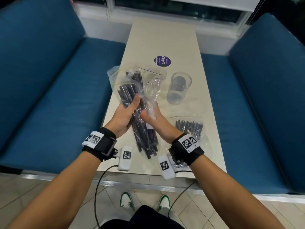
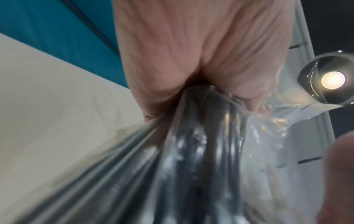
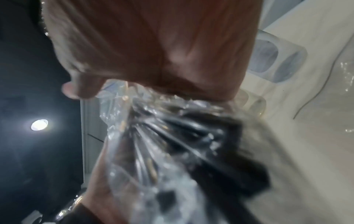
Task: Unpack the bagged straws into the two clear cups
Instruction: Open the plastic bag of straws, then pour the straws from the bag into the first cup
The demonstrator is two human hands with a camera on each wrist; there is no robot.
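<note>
A clear plastic bag of black straws (image 1: 145,138) hangs tilted above the near half of the table, its open top toward the cups. My left hand (image 1: 127,113) grips its left side, thumb over the straws. My right hand (image 1: 154,119) grips the crumpled plastic on its right side. In the wrist views the bag (image 2: 191,151) (image 3: 172,144) runs out of each curled palm. One clear cup (image 1: 179,87) stands empty at mid-table; the other cup (image 1: 154,76) is partly hidden behind the bag. A second bag of straws (image 1: 189,128) lies flat under my right wrist.
The narrow cream table (image 1: 165,38) carries a round purple sticker (image 1: 162,61) beyond the cups. Blue cushioned benches (image 1: 57,96) (image 1: 264,96) flank it on both sides. A window ledge closes off the far end.
</note>
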